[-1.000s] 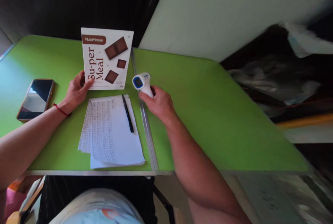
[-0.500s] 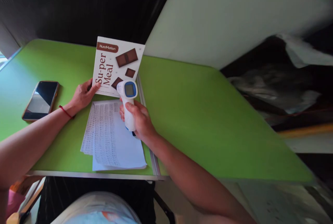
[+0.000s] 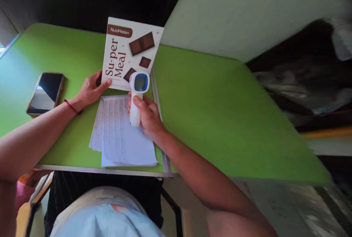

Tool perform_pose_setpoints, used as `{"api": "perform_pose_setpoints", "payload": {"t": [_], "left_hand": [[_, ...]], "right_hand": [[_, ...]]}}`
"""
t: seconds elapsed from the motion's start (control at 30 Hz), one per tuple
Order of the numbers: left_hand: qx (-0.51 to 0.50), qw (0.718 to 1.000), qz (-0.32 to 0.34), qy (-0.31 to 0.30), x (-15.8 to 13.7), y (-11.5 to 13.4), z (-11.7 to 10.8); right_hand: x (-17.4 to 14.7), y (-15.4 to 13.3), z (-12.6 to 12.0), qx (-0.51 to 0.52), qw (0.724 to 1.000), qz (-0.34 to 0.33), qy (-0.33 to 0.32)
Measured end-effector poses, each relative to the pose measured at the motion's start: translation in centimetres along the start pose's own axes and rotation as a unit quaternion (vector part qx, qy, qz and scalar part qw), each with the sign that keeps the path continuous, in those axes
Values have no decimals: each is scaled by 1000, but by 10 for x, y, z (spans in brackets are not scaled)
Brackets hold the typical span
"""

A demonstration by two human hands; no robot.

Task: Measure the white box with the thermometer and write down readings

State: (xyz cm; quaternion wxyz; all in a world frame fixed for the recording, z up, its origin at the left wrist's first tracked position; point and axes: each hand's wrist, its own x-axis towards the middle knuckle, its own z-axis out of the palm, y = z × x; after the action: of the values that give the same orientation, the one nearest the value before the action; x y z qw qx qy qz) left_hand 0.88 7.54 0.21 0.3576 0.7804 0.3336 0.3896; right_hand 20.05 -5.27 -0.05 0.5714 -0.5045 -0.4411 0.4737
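My left hand (image 3: 92,88) grips the lower left edge of a white box (image 3: 115,51) printed "NutriMotion Su-per Meal" with pictures of chocolate; the thumb lies on its front and the fingers go behind. The box is held upright, tilted slightly. In my right hand (image 3: 148,114) is a white infrared thermometer (image 3: 135,110), its blue-rimmed screen turned toward me. The thermometer's head overlaps the box's lower right part; whether they touch I cannot tell. Beneath the right hand lie sheets of paper (image 3: 137,149) covered on the left with rows of small writing.
A phone (image 3: 45,94) lies face up left of my left hand. The green table (image 3: 220,119) has a metal seam (image 3: 157,101) right of the papers. A dark panel and a pale wall (image 3: 220,13) stand behind it. Plastic-wrapped items (image 3: 302,90) sit beyond the right edge.
The view has shifted, so the table and papers sit higher. The box appears raised a little and larger. Both hands keep their holds on the box and thermometer.
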Motion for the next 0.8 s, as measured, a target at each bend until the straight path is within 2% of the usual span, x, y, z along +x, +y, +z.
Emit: {"api": "perform_pose_setpoints", "payload": {"t": [0.2, 0.8], "left_hand": [[22, 1000, -6, 9, -1, -4, 1], [1, 1000, 13, -3, -3, -1, 0]], "right_hand": [[-1, 0, 0, -10, 1000, 9, 7], [1, 5, -1, -31, 999, -6, -1]]}}
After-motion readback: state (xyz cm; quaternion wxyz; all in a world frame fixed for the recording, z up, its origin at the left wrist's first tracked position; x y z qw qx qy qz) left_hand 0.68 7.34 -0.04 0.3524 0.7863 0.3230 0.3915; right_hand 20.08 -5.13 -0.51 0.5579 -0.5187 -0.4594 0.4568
